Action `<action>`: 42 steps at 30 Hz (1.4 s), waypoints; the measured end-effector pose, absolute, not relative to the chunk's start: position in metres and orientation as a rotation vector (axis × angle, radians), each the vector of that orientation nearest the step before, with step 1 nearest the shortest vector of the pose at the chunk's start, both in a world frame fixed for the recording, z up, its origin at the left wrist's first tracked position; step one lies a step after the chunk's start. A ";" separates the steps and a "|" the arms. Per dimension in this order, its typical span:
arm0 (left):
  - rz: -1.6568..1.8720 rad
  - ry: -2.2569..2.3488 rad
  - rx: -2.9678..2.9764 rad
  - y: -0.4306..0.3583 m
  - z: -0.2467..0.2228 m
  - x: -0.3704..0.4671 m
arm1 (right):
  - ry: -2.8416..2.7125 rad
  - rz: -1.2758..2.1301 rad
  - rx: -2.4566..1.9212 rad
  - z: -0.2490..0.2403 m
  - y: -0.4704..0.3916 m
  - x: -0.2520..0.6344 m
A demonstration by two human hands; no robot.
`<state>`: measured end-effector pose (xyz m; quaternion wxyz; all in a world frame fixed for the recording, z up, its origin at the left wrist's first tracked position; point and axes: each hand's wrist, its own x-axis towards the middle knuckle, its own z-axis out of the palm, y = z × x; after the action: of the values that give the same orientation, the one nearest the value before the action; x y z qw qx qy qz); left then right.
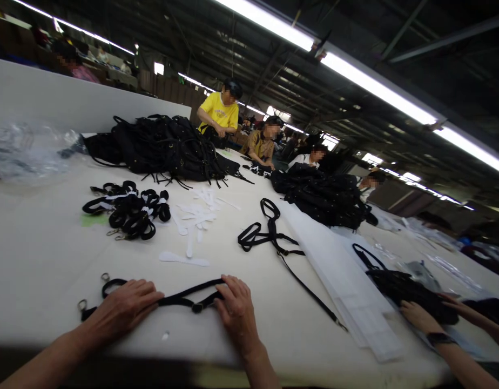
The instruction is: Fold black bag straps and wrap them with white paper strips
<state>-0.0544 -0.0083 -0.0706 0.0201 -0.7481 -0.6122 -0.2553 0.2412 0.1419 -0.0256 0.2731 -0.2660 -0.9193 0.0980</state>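
left hand (122,308) flat, fingers spread on black webbing strap (184,296) | right hand (235,310) grip pinching strap | matte table (42,259)

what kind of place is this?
Likely a bag factory floor: long shared table, piles of black bags, bundled straps, several workers seated in a row under strip lights.
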 end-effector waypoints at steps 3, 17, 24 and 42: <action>-0.740 -1.939 -2.283 -0.008 -0.075 -0.048 | -2.404 0.332 -0.756 -0.024 0.116 0.244; -0.637 -1.711 -2.556 0.007 -0.063 0.040 | -2.306 0.396 -1.427 -0.014 0.101 0.216; -0.635 -1.696 -2.587 0.009 -0.056 0.042 | -2.380 0.328 -1.454 -0.020 0.101 0.204; -0.722 -1.682 -2.387 -0.008 -0.060 0.023 | -2.582 0.102 -0.918 -0.029 0.095 0.228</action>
<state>0.0226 -0.0083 -0.0598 0.0667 -0.7919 -0.5578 -0.2394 0.2282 0.0946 -0.0291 0.1981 -0.3281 -0.9229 0.0365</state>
